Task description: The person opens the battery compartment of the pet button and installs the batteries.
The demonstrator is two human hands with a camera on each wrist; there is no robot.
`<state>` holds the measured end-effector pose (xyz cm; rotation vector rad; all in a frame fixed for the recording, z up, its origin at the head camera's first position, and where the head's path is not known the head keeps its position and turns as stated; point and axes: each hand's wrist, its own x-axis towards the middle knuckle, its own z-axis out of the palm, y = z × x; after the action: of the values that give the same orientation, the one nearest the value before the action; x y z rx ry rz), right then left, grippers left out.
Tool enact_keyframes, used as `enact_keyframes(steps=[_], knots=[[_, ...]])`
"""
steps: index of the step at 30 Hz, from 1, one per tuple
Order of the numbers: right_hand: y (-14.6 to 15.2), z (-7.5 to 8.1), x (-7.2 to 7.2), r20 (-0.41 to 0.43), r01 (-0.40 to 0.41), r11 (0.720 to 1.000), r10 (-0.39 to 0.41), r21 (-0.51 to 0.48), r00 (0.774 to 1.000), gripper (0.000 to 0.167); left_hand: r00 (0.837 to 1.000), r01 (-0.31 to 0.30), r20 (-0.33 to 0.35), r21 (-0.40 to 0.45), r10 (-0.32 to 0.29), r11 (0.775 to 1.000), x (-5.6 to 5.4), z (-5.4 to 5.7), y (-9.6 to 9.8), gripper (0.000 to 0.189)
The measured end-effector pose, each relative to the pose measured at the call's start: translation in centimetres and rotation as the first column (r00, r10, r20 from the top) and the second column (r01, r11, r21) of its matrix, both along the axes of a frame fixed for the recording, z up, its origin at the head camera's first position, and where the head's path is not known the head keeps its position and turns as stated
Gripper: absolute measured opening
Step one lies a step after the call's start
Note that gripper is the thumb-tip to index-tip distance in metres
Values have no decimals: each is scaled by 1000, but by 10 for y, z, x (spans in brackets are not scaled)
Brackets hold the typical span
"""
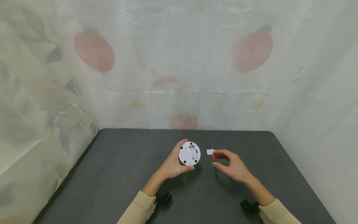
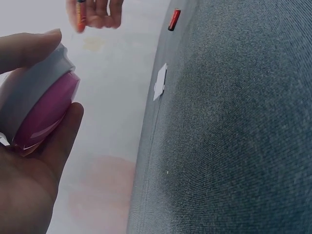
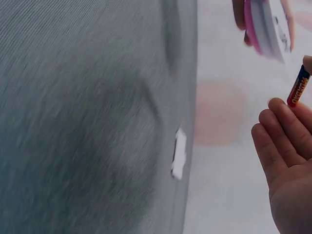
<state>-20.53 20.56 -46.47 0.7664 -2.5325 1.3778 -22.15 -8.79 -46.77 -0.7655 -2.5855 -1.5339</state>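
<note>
My left hand (image 1: 171, 165) grips a round white device (image 1: 184, 160) by its rim, thumb on one side and fingers on the other. Its underside faces the head camera, showing speaker holes, dark feet and an uncovered battery compartment (image 1: 193, 151). In the left wrist view the device's other side is pink (image 2: 48, 112). To the right, my right hand (image 1: 236, 166) pinches a red battery (image 1: 214, 157) between thumb and forefinger, apart from the device. The right wrist view shows this battery (image 3: 298, 87) with a dark end, and the other fingers extended.
A small white battery cover (image 1: 210, 151) lies on the dark table (image 1: 126, 174) between and beyond the hands. A second red battery (image 2: 174, 19) lies on the table in the left wrist view. Printed curtains (image 1: 179, 62) hang behind and beside the table.
</note>
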Motion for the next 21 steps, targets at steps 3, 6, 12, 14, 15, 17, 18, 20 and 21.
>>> enact_keyframes(steps=[3, 6, 12, 14, 15, 17, 18, 20, 21], knots=[[-8, 3, 1, -14, -22, 999, 22, -30, 1000, 38, 1000, 3, 1, 5, -3, 1000, -1, 0, 0, 109], [-16, 4, 2, -53, -32, 999, 30, -40, 998, 40, 1000, 8, -3, 15, -8, 1000, -1, 0, 1, 109], [-30, 7, 3, -114, -32, 999, 29, -21, 993, 41, 999, 32, -5, 32, -32, 999, -2, -1, 2, 109], [-34, 9, 2, -134, -36, 999, 35, -7, 990, 41, 999, 42, -3, 38, -42, 998, -1, -2, 2, 109], [-36, 9, 2, -149, -40, 999, 40, 3, 988, 41, 999, 45, -3, 40, -45, 998, -1, -2, 2, 109], [-40, 11, 1, -186, -48, 999, 52, 24, 981, 42, 999, 52, 0, 46, -52, 998, -1, -2, 2, 109], [-42, 11, 0, -205, -51, 998, 58, 37, 977, 43, 998, 55, 3, 47, -55, 997, 0, -3, 2, 109], [-45, 12, -2, -242, -57, 996, 71, 62, 968, 44, 998, 64, 9, 50, -64, 997, 0, -2, 3, 110], [-46, 13, -2, -258, -57, 996, 75, 75, 963, 44, 998, 67, 13, 52, -68, 996, 0, -3, 3, 110]])
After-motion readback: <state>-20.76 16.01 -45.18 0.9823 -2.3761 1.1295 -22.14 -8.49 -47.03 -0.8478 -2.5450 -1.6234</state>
